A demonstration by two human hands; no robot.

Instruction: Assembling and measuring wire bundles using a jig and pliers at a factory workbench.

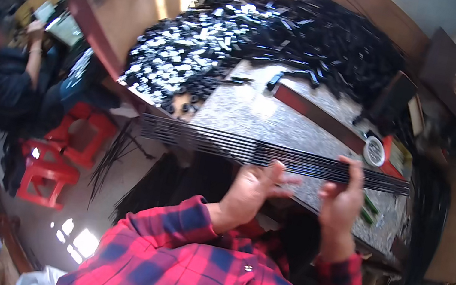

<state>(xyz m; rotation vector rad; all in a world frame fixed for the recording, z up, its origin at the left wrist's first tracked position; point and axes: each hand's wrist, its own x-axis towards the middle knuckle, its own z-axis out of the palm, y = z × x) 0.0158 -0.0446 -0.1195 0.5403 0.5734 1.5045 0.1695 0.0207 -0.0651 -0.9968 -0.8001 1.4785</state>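
A flat bundle of long, thin black strips (198,137) stretches crosswise in front of me, above the near edge of the grey speckled tabletop. My right hand (342,205) is at the bundle's right part, with a finger reaching across the strips and the thumb below them. Under the middle of the bundle is my left hand (249,194), palm turned up, its fingers apart and its thumb tip at the lower edge of the strips. Both hands are slightly blurred, so the exact contact is hard to make out.
A large heap of short black pieces (296,32) covers the far side of the tabletop (233,113). A long dark reddish bar (317,118) and a small white round container (374,151) lie nearer. Red stools (52,172) and a seated person (13,80) are at left.
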